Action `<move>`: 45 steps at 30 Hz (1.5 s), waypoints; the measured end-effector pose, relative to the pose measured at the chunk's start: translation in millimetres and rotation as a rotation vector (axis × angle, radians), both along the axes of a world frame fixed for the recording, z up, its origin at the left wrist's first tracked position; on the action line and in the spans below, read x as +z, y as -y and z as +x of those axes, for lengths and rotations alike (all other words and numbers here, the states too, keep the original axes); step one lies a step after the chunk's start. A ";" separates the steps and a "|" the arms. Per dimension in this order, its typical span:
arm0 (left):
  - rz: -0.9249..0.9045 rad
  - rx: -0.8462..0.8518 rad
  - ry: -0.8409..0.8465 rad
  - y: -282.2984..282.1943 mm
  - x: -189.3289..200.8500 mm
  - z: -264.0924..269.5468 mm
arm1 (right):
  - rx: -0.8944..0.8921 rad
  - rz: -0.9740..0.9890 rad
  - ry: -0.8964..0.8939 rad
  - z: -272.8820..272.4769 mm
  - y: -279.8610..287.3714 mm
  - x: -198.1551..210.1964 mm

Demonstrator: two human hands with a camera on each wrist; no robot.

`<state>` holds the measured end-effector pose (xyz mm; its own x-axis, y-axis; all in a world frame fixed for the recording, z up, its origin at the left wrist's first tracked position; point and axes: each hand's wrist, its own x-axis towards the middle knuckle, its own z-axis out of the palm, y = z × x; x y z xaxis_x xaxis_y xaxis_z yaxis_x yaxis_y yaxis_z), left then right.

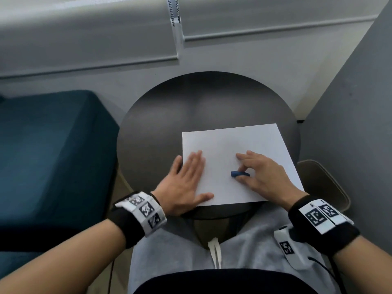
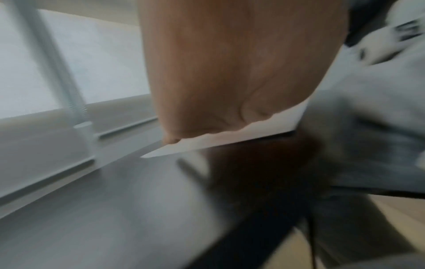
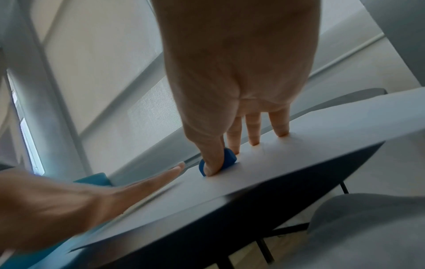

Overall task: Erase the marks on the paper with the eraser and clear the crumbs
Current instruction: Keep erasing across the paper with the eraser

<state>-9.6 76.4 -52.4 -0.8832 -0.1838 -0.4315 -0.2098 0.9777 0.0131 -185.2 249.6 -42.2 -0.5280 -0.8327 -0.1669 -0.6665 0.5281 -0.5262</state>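
Note:
A white sheet of paper [image 1: 233,145] lies on the near right part of a round dark table [image 1: 161,115]. My left hand [image 1: 186,179] lies flat with straight fingers on the sheet's left edge, thumb along its near edge. My right hand [image 1: 258,172] pinches a small blue eraser [image 1: 238,174] between thumb and forefinger and holds it against the paper; the other fingers rest on the sheet. In the right wrist view the blue eraser [image 3: 226,160] sits behind the thumb on the paper [image 3: 299,154]. The left wrist view is blurred; the paper [image 2: 207,143] shows under the palm. No marks or crumbs are plain to see.
A teal sofa [image 1: 48,153] stands to the left of the table. A grey wall panel [image 1: 356,124] rises on the right, with a chair seat [image 1: 324,183] below it. Window blinds with a bead chain [image 1: 174,9] are behind. My lap in grey trousers [image 1: 244,247] is under the near edge.

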 end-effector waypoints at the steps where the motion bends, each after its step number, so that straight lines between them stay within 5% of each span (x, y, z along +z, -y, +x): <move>1: 0.016 -0.139 -0.004 -13.3 -3.7 2.1 | -0.016 -0.016 0.011 -0.4 -0.5 -0.6; 4: 0.078 -0.375 -0.030 -40.4 -12.1 5.2 | -0.020 -0.042 0.013 -1.8 -1.1 -2.4; 12: -0.023 0.226 0.061 25.9 6.3 -19.5 | -0.007 0.007 -0.004 -2.8 -0.8 1.0; 22: -0.094 -0.113 0.023 -10.2 3.3 -63.4 | -0.005 -0.005 -0.015 -5.3 -0.8 -2.8; 30: -0.127 0.293 0.095 40.7 16.7 -49.9 | -0.032 0.004 0.016 -4.4 -0.4 -0.4; 37: -0.018 -0.377 0.058 -29.3 3.8 -13.5 | -0.035 -0.008 0.021 -4.8 -0.8 -0.3; 45: -0.067 0.214 0.082 43.4 9.6 -20.1 | -0.028 -0.009 0.023 -3.5 -1.6 -0.2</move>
<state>-29.7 33.1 -42.8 -0.7837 -0.3934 -0.4807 -0.4098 0.9090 -0.0757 -188.7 251.2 -42.3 -0.5473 -0.8191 -0.1722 -0.6389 0.5417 -0.5463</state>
